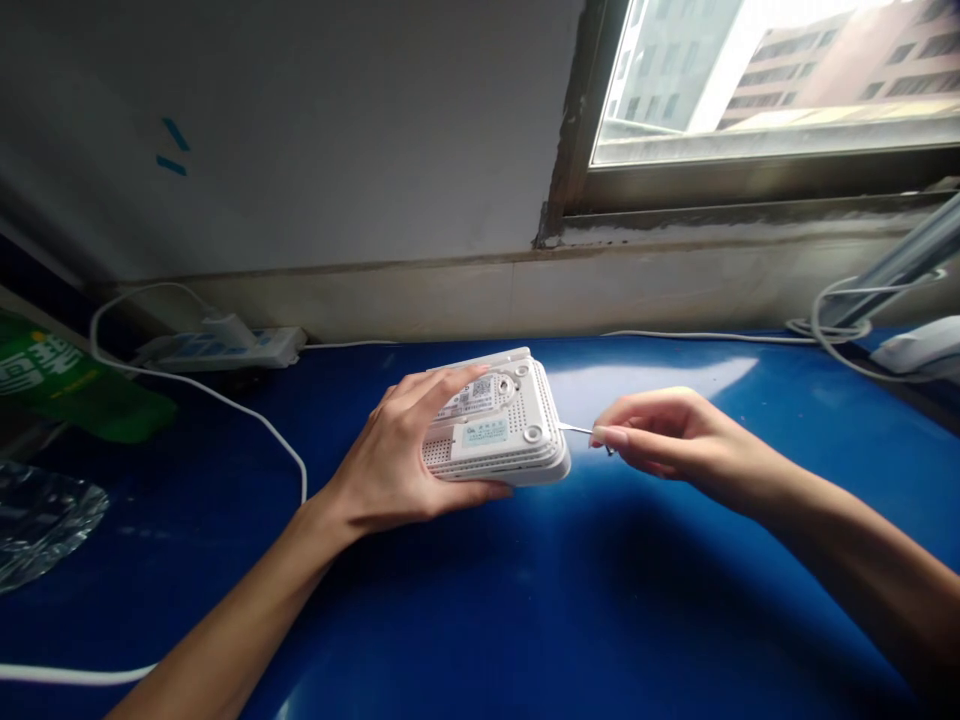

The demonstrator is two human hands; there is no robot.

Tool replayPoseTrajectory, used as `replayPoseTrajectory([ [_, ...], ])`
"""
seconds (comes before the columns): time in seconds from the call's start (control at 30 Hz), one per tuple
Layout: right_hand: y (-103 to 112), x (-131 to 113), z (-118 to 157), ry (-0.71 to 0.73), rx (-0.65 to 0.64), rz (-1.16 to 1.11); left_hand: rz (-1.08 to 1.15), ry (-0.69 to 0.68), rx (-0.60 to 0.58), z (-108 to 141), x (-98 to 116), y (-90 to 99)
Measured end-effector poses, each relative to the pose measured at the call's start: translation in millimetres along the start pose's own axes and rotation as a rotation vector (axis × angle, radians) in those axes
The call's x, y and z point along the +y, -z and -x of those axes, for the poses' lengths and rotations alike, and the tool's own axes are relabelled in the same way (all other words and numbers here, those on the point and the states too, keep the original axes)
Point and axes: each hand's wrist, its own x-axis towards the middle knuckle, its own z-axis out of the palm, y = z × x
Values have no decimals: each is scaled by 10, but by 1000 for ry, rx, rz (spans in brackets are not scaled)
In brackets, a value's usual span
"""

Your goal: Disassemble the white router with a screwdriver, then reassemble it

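My left hand (pixel 409 455) is wrapped round a white router (pixel 517 425), fingers over its top and thumb along the near edge. The router is held tilted above the table, its vented underside with printed labels, a QR code and round feet facing me. To its right, my right hand (pixel 652 435) pinches a thin metal tool (pixel 576 429). The tool's tip meets the seam at the router's right end; whether it sits inside the gap I cannot tell. A small metal part hangs below the right fingertips. The tool's other end is hidden by the fingers.
Across the blue table (pixel 525 620) runs a white cable (pixel 247 405) on the left. A power strip (pixel 255 350) lies by the wall, near a green bottle (pixel 67 380) and clear plastic (pixel 45 520). At right stands a metal pole (pixel 900 260) with a coiled cable.
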Motion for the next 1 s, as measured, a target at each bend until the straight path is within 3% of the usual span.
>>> replayPoseTrajectory([
  [0.13, -32, -36, 7, 2, 17, -36, 24, 27, 13, 4, 6, 22],
  [0.27, 111, -69, 23, -54, -41, 147, -66, -43, -73, 27, -9, 27],
  [0.43, 209, -31, 20, -82, -9, 276, -121, -135, -171, 45, -9, 42],
  [1.0, 70, -60, 50, -91, -16, 392, -55, -195, -217, 46, -116, 57],
])
